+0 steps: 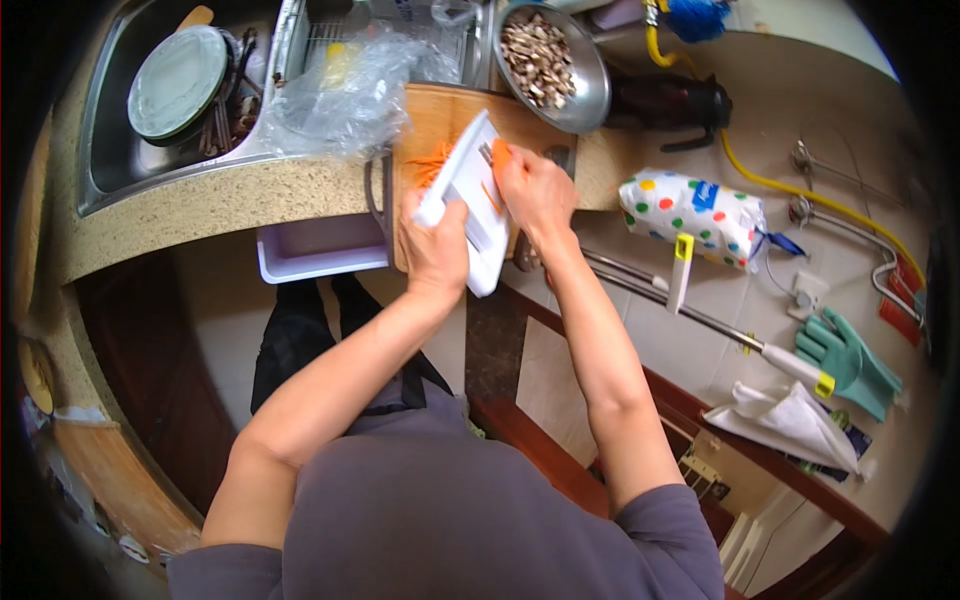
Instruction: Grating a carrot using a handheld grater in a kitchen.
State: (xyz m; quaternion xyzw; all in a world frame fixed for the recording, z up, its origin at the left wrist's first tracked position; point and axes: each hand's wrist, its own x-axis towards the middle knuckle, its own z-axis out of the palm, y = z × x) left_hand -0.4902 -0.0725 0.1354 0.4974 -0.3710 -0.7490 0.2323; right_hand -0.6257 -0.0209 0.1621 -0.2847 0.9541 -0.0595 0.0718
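In my left hand point(437, 242) is a white grater point(472, 183), its fingers closed round the near side and the board tilted over a wooden cutting board point(435, 103). My right hand point(538, 195) grips a piece of carrot point(500, 152) against the grater's upper face. Orange carrot shreds point(430, 163) lie on the cutting board, left of the grater, which partly hides them. A thin orange strip also clings to the grater's face near my right fingers.
A steel bowl of chopped mushrooms point(538, 62) stands behind the cutting board. Crumpled clear plastic bags point(350, 95) lie to its left, beside a sink point(92, 150) holding a stacked plate point(178, 82). A pale plastic tub point(320, 262) sits below the counter edge. Right is a dotted pack point(690, 212).
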